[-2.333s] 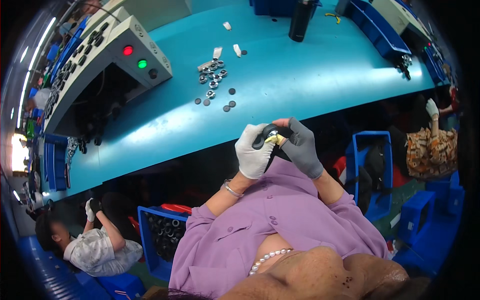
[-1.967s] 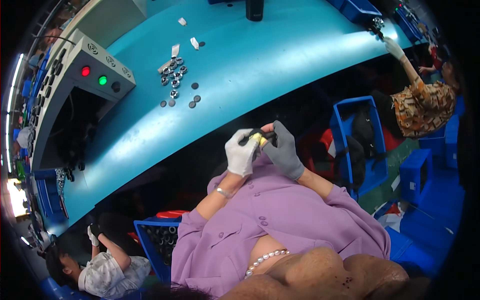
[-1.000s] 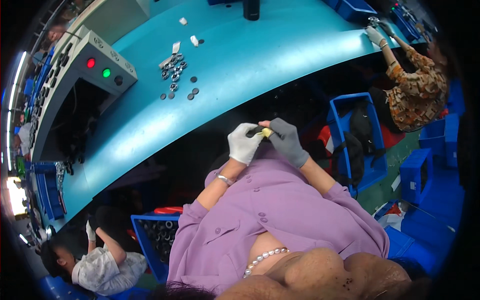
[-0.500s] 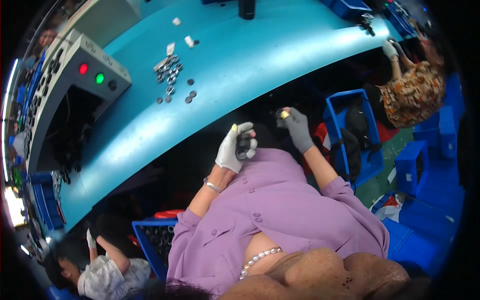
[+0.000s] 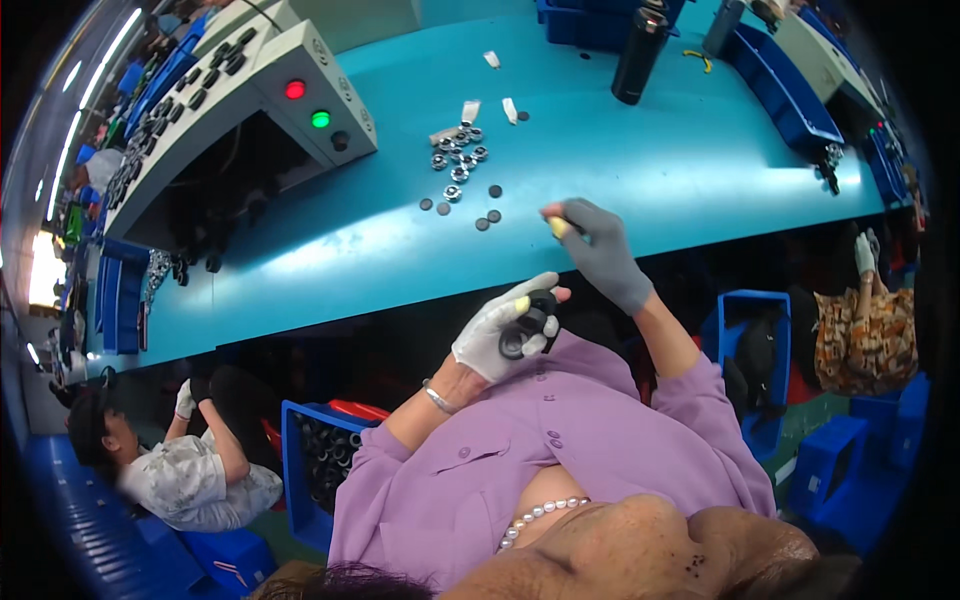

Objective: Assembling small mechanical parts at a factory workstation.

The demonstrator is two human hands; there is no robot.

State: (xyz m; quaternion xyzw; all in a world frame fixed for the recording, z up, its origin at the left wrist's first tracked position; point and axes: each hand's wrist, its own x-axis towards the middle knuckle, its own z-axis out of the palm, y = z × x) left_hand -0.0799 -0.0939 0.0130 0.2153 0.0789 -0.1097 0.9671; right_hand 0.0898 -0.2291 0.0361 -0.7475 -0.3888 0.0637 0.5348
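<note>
At frame centre, the white-gloved left hand [image 5: 497,335] grips a black ring-shaped part [image 5: 527,326]; the grey-gloved right hand [image 5: 600,250] pinches a small yellow piece [image 5: 557,227] near the loose metal rings and dark discs [image 5: 458,172] awaiting handling on the teal worktable [image 5: 620,160].

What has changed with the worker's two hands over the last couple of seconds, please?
The hands, joined over one dark part before, have separated. The right hand, in a grey glove, has reached forward to the edge of the blue table, toward the small round parts. The left hand, in a white glove, has kept the dark round part near the lap. The parts on the table lie as before.
</note>
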